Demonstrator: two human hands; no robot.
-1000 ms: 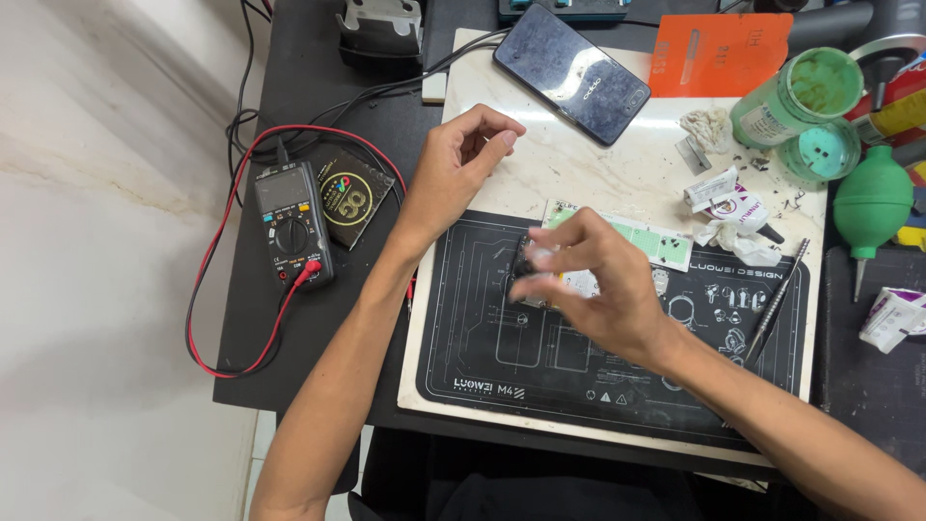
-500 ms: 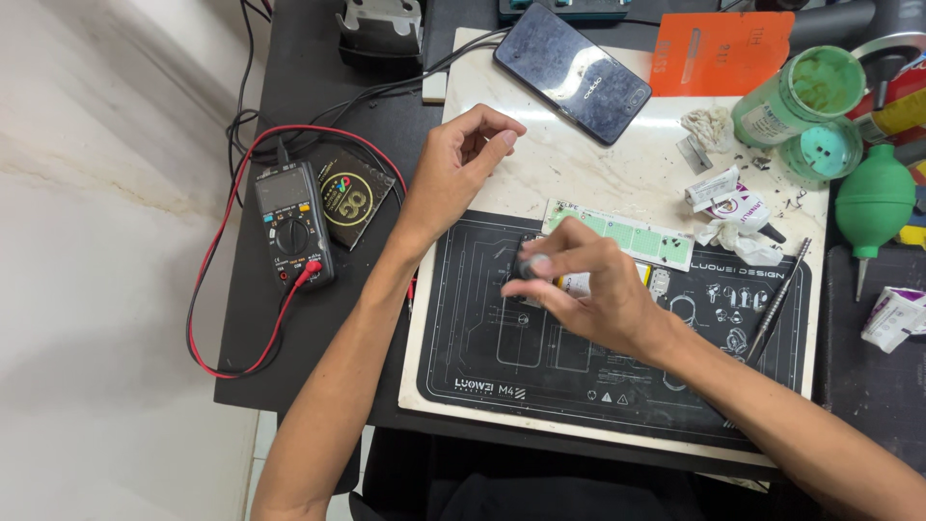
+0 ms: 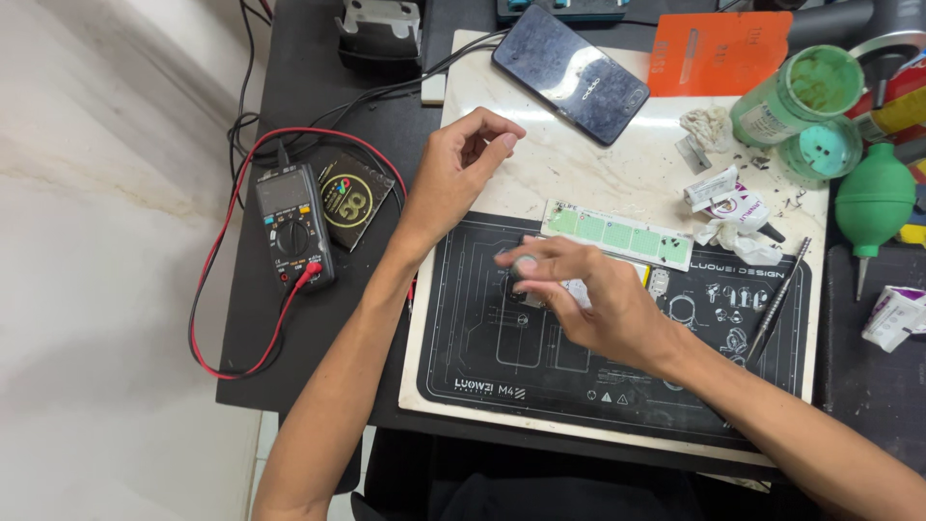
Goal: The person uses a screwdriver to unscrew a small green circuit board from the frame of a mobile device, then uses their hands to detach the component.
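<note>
At the far left of the dark surface [image 3: 318, 338], a multimeter [image 3: 293, 228] is lying face up, its red and black leads [image 3: 207, 299] looping off the edge, parked out of the way. Just beside it a small black card with a round emblem [image 3: 354, 197] is sitting flat. The left hand [image 3: 453, 174] is hovering over the pale marble slab [image 3: 598, 174], fingers curled loosely inward; its grip is holding nothing that shows. Below it, the black repair mat [image 3: 502, 338] is covering the slab's near part, giving small parts a non-slip bed. The right hand [image 3: 588, 304] is pressing down on the mat, its grip pinching a small whitish piece [image 3: 579, 289], mostly hidden beneath the fingers, probably to steady it. Just behind lies a green strip [image 3: 617, 232]. Further back a dark phone [image 3: 571, 73] is lying face up. To the right, tweezers [image 3: 776, 299], crumpled wipes [image 3: 738, 236], a green jar [image 3: 796, 96] and a green blower bulb [image 3: 873, 203] are resting within reach.
</note>
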